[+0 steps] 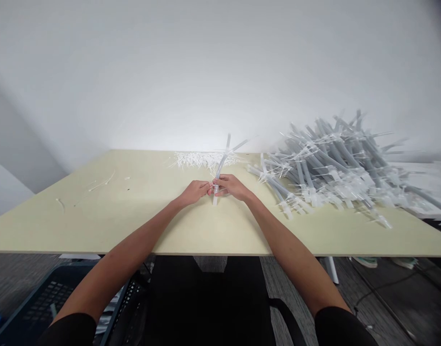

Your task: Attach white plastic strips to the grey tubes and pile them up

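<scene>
A clear, branched tube [220, 166] stands nearly upright at the middle of the table, its forked end pointing away from me. My right hand [230, 186] is closed around its lower part. My left hand [199, 191] meets it from the left, fingers pinched together at the tube's lower joint; what they hold there is too small to make out. The tube's bottom end shows just below my fingers. Behind my hands lies a spread of small white cable ties [200, 159].
On the right of the table [97, 226] is a big pile of similar tubes [335, 163] with ties on them. A few loose ties [60, 203] lie at the left. Below the left front edge stands a dark blue plastic basket [32, 307].
</scene>
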`<state>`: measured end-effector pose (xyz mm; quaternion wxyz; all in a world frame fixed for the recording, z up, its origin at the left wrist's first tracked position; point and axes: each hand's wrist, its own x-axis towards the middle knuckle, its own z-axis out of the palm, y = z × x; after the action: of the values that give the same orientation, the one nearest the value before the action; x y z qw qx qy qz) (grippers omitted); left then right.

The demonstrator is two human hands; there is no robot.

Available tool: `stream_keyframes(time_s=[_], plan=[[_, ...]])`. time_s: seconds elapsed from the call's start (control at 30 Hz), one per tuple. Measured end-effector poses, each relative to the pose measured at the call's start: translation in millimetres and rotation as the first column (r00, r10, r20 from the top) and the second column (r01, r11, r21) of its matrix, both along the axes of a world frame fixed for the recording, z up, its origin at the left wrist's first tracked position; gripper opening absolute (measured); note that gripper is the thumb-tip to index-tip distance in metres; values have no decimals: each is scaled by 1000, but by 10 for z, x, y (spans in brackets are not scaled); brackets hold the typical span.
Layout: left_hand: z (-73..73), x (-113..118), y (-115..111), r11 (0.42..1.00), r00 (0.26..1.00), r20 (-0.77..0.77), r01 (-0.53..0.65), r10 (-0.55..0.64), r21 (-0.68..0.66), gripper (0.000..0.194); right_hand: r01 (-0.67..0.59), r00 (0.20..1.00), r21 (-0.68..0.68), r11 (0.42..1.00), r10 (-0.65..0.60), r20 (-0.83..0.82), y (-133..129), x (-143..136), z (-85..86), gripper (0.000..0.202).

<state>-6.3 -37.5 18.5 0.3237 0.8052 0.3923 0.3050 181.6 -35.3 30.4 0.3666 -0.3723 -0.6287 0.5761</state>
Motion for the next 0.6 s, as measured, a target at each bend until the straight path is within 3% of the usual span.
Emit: stream_keyframes(time_s=[0.1,0.2,0.4,0.6], plan=[[20,27,-67,995,998,-48,-25,30,98,43,38,999,28,999,-39,27,24,-28,-38,27],[-3,44,-78,993,999,-9,-47,49,108,44,96,995,84,992,-97,18,60,-55,-98,27],[-117,64,38,990,970,214,-91,112,-105,37,216,976,162,963,-210,-52,129,-66,-146,29],[-229,137,122,979,928,366,1,74,-202,41,184,977,312,932,-208,47,142,-60,-131,26]])
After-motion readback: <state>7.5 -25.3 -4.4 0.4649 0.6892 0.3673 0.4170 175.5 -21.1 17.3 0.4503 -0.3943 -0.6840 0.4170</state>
